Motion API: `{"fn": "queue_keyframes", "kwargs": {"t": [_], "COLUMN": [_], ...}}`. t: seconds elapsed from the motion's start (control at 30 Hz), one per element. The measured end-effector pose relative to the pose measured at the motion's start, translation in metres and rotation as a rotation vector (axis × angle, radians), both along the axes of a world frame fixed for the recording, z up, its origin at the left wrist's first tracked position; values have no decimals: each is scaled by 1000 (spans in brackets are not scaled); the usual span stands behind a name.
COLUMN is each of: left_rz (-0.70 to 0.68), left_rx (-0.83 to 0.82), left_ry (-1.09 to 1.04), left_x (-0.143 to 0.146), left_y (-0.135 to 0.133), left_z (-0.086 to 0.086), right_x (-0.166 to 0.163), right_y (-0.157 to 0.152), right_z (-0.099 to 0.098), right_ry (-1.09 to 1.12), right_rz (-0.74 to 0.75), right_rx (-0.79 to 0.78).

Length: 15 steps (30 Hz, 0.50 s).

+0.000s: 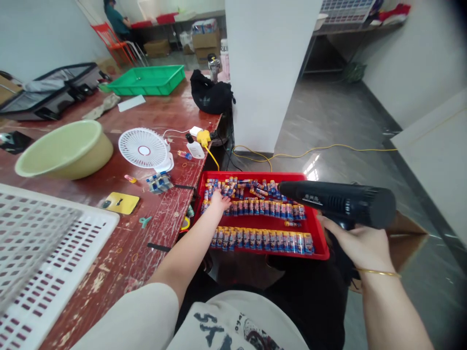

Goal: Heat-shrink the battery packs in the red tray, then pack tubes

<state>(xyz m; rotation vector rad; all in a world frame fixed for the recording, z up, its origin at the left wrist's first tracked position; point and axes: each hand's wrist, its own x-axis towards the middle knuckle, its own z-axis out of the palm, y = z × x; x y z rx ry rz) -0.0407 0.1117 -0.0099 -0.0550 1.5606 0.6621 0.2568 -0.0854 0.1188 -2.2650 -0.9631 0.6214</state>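
Black heat gun level over rowed tubes

- White pillar stands well beyond the left fingers.
- Glossy grey floor spreads right of them, catching light.
- Worn red table runs to their left.
- Red chair and back table stand far beyond, by white walls.

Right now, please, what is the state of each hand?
Left hand: open, palm down, fingers resting on the small tubes in the red tray.
Right hand: closed around the handle of the black heat gun.
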Motion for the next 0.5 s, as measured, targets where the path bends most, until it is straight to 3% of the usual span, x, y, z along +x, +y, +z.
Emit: {"fn": "queue_keyframes", "kwargs": {"t": [0.1, 0.27, 0.37, 0.5], "left_rz": [20, 4, 12, 64], "left_rx": [-1, -173, -183, -32], "left_ry": [21, -5, -37, -93], "left_x": [-8, 3, 14, 23], "left_y": [-18, -46, -48, -33], "left_z": [0, -6, -9, -12], "right_x": [-21, -57, -69, -61], "right_y": [19, 62, 84, 91], "right_z": [7, 6, 5, 12], "right_ry": [1, -49, -182, -343], "right_rz": [69, 272, 288, 269], "right_rx": [-12, -12, -120, -202]}}
